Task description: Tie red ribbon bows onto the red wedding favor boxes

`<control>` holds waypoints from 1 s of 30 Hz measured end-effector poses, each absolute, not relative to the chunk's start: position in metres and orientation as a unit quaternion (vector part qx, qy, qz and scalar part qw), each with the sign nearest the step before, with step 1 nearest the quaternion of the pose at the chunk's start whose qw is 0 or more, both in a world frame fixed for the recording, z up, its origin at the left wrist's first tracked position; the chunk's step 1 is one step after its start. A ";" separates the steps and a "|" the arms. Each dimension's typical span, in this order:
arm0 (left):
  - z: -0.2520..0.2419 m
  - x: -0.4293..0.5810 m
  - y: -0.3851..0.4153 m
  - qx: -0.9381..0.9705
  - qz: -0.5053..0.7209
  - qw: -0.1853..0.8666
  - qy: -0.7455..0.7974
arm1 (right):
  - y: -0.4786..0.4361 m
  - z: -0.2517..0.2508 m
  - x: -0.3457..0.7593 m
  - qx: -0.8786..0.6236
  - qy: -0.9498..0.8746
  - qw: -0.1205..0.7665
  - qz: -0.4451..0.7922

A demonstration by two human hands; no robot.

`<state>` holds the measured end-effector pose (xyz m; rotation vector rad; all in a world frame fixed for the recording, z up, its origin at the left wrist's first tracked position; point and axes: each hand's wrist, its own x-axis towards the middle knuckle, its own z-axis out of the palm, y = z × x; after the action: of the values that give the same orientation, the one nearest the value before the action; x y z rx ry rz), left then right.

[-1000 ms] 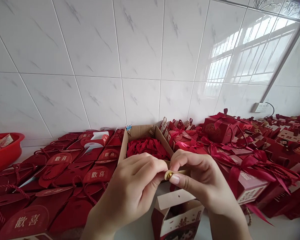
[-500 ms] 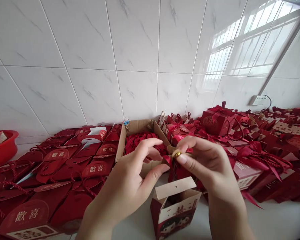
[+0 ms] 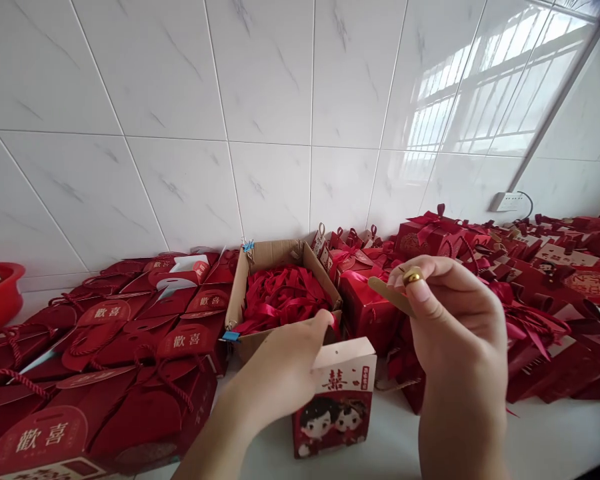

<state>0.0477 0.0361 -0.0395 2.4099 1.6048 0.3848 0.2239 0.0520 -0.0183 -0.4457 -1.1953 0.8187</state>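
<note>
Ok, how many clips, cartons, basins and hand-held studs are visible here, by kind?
Blue binder clips: 2
Open brown cardboard carton: 1
Bright red plastic basin: 1
Round gold-coloured stud in the right hand: 1
Total: 5

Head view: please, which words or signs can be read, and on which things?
"歡喜": several red boxes at left.
"囍": upright cartoon box.
Small red label on that box: too small.
Front panel at lower left: cut off, unreadable.
Boxes at right: prints too small or blurred.
</note>
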 end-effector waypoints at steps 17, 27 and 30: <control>-0.021 0.042 0.030 0.581 0.688 0.078 0.429 | 0.069 -0.033 0.192 -0.192 -0.591 0.688 0.375; -0.026 0.041 0.030 0.591 0.690 -0.026 0.417 | 0.085 -0.036 0.189 -0.248 -0.682 0.653 0.217; -0.027 0.043 0.033 0.577 0.699 -0.024 0.422 | 0.087 -0.039 0.187 -0.268 -0.688 0.648 0.186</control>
<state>0.0430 0.0333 -0.0274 1.8402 1.3460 2.2294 0.1872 0.0866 -0.0388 -0.6097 -1.5642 0.4228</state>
